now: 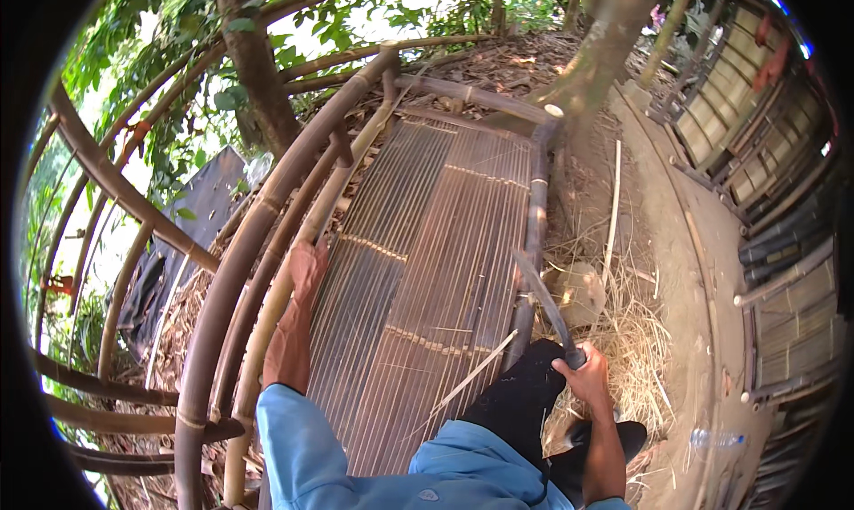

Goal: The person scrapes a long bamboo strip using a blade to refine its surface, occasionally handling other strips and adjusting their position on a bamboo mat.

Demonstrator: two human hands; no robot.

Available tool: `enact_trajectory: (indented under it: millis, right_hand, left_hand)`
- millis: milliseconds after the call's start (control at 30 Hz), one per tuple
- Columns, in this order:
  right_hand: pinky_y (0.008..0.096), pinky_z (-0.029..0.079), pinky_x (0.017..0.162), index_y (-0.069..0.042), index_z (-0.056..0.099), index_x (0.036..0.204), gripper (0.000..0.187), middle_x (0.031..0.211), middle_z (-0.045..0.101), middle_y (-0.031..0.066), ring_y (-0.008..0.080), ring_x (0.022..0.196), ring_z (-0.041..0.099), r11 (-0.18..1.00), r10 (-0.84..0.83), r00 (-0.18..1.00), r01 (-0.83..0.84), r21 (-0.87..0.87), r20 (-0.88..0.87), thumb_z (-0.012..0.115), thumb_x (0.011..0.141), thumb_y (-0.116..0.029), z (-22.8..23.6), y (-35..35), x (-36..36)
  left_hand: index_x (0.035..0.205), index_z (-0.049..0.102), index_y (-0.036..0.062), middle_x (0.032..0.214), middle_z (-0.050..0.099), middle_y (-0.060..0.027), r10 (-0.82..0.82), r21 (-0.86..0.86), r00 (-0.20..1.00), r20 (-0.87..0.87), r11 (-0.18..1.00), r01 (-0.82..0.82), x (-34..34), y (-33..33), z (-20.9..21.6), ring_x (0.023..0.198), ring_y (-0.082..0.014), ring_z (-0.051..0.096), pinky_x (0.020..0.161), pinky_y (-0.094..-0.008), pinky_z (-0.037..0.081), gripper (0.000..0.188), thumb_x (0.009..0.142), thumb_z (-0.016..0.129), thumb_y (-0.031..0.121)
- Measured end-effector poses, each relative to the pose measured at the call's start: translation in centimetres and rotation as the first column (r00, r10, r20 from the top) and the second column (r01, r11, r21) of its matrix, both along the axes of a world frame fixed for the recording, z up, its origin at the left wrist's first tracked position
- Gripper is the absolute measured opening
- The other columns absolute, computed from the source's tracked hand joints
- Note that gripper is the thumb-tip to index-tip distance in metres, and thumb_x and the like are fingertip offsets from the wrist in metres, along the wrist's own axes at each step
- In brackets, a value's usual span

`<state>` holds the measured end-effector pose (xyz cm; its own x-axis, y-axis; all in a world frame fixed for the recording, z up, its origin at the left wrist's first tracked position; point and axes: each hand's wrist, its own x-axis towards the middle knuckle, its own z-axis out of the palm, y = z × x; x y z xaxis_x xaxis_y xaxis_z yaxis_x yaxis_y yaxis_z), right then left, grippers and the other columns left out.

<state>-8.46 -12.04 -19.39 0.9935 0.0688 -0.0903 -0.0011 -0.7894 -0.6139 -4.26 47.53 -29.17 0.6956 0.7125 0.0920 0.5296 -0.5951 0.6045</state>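
Note:
My right hand [589,378] is closed around the dark handle of a curved machete [550,302]. Its blade points up and away, over the right edge of a bamboo bench [436,287] with a slatted top. At the bench's left side, my left hand [308,268] is closed against the pale lower bamboo rail [286,283], and its fingers are partly hidden. A thin split bamboo strip [476,372] lies slantwise across the slats near my black-clad leg [516,390].
Thick bamboo railings [233,261] run along the left. Pale shavings [645,354] litter the ground right of the bench, beside a stone-like block [578,294]. A clear plastic bottle [716,439] lies on the dirt path. Bamboo panels [792,332] line the far right; tree trunks [258,65] stand behind.

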Motion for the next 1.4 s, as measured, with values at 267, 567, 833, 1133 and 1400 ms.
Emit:
enact_trajectory:
  millis: [267,567,833,1133,1400]
  right_hand:
    - [0.0343,0.051,0.068,-0.001,0.064,0.095,0.044,0.077,0.063,0.0050,0.0159,0.071,0.059,0.939,-0.169,0.983,0.137,0.316,0.077,0.090,0.073,-0.030,-0.4,-3.9,-1.0]
    - [0.0345,0.048,0.058,-0.002,0.063,0.079,0.041,0.064,0.057,0.0032,0.0154,0.059,0.054,0.898,-0.367,0.913,0.297,0.324,0.179,0.091,0.070,-0.030,-5.5,-13.3,-6.2]
    - [0.0364,0.051,0.061,0.001,0.067,0.088,0.044,0.068,0.061,0.0074,0.0182,0.062,0.058,0.792,-0.554,0.828,0.495,0.357,0.081,0.091,0.068,-0.031,-5.4,-16.9,-12.2]
    - [0.0384,0.054,0.067,0.003,0.069,0.098,0.044,0.076,0.067,0.0155,0.0235,0.068,0.064,0.782,-0.584,0.810,0.541,0.310,0.058,0.086,0.073,-0.030,-2.3,-17.4,-12.6]
    - [0.0345,0.052,0.065,0.001,0.069,0.101,0.048,0.074,0.063,0.0097,0.0170,0.066,0.058,0.709,-0.631,0.773,0.607,0.359,-0.060,0.087,0.077,-0.035,-3.3,-18.6,-15.2]
  left_hand:
    - [0.077,0.056,0.0012,0.055,0.043,-0.0032,-0.406,-0.308,0.829,0.385,0.790,0.530,14.9,-12.2,20.3,0.049,-0.0157,0.044,0.046,-0.0352,0.035,0.041,0.102,0.057,0.033]
    - [0.085,0.048,0.0111,0.060,0.034,0.0062,-0.250,-0.342,0.368,0.896,0.141,0.929,18.1,-36.0,47.2,0.043,-0.0056,0.027,0.037,-0.0248,0.020,0.031,0.106,0.053,0.034]
    - [0.102,0.065,-0.0012,0.084,0.062,-0.0077,-0.393,0.137,0.141,0.909,0.599,0.789,18.3,-42.0,57.0,0.066,-0.0170,0.060,0.063,-0.0329,0.049,0.051,0.088,0.071,0.048]
    - [0.106,0.058,-0.0031,0.082,0.056,-0.0110,-0.198,0.153,-0.073,0.977,0.426,0.892,18.0,-40.1,61.5,0.064,-0.0221,0.055,0.059,-0.0325,0.050,0.022,0.097,0.056,0.017]
    - [0.125,0.048,-0.0116,0.108,0.063,-0.0260,0.020,0.112,-0.137,0.990,0.467,0.877,17.9,-37.0,61.1,0.086,-0.0395,0.068,0.070,-0.0420,0.060,0.034,0.099,0.033,0.004]
